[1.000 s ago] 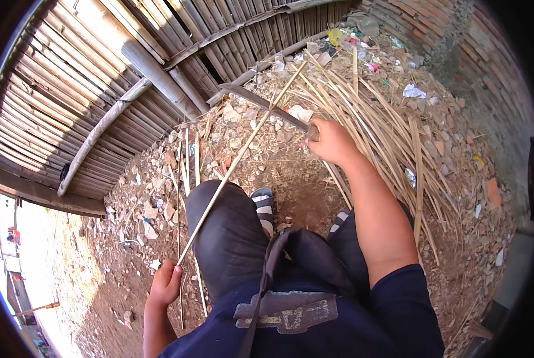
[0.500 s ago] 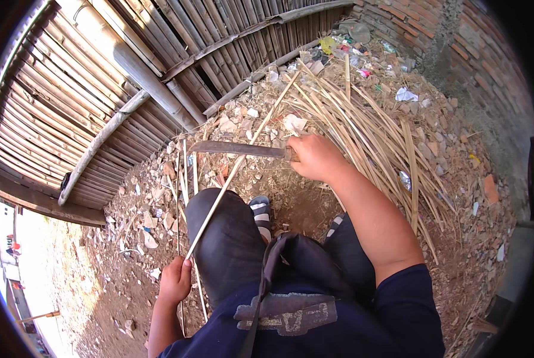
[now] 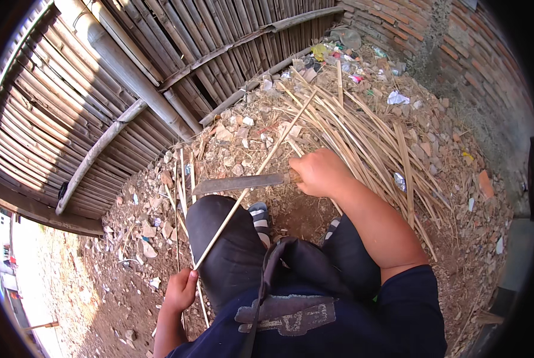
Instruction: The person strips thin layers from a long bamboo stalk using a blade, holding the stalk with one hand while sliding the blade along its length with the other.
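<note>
My left hand (image 3: 181, 290) is closed on the near end of a long, pale bamboo strip (image 3: 222, 225), which slants up and to the right across my left thigh. The fingers of my right hand (image 3: 316, 173) are wrapped round the handle of a machete (image 3: 240, 183). Its long dark blade points left and lies across the strip, just beyond my left knee; whether the edge bites into the strip I cannot tell. Beyond my right hand a loose pile of similar bamboo strips (image 3: 362, 140) is spread on the ground.
A bamboo slat wall (image 3: 46, 128) curves along the left and far side, and a brick wall (image 3: 482, 77) stands on the right. Stones, rubble and litter (image 3: 344, 48) cover the ground. Several thin strips (image 3: 183, 179) lie beside my left leg.
My right hand and the machete have come down toward me along the strip. My left hand has shifted slightly right and nearer, and the strip's far end has moved right.
</note>
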`<state>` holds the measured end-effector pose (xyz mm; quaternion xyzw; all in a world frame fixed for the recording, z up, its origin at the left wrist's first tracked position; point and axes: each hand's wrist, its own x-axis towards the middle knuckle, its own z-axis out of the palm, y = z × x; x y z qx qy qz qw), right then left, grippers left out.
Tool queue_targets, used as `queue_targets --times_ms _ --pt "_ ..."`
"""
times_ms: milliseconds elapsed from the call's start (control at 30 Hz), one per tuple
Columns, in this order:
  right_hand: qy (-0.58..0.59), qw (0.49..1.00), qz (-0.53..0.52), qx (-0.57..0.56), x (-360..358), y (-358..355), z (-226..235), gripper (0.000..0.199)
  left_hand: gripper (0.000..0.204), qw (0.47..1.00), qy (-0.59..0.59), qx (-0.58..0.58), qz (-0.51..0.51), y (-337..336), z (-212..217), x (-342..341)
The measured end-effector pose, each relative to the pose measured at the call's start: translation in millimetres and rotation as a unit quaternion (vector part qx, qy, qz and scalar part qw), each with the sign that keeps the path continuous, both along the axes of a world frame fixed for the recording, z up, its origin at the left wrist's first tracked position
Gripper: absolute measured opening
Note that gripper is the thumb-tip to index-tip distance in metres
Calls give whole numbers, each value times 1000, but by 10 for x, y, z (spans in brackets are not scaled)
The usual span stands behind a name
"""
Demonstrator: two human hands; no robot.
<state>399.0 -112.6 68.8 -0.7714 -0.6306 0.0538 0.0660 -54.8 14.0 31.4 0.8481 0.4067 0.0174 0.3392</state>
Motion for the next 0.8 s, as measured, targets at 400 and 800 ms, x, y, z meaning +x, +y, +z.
queue_targets --times_ms 400,800 --pt "10 991 -129 38 194 -21 -140 25 44 1000 -13 16 -3 26 -79 -63" --pt "30 981 -184 49 587 -22 -367 25 44 1000 6 -12 11 123 -47 -464"
